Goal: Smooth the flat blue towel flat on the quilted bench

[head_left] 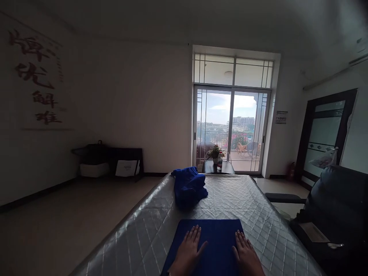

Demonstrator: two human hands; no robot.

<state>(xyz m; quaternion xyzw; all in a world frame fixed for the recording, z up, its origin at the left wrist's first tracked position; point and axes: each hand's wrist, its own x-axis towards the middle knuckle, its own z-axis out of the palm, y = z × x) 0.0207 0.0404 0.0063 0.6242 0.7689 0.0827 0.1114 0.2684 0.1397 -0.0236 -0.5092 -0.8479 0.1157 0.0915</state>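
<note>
The folded blue cloth [211,245] lies flat at the near end of the long counter [138,237], roughly centred across its width, with its near edge running out of view at the bottom of the frame. The counter is covered in a silver quilted sheet with a diamond stitch pattern. Both hands rest on the cloth, palms down. The left hand [188,249] sits along the cloth's left side and the right hand [247,251] along its right side. Each grip is open, with the fingers flat and slightly spread, and neither hand closes on any fabric.

Farther along the counter, left of centre and well apart from the hands, sits a crumpled heap of blue fabric [188,188]. Beyond the far end stands a small dark round table [218,168] holding a potted plant [215,152] and a plastic water bottle [220,161], in front of a glass sliding door [232,128]. A black padded chair [330,203] stands just beside the counter on the right. A red fire extinguisher [291,171] stands by the right wall, and a low dark bench [126,157] with a white paper bag [126,168] stands against the left wall.
</note>
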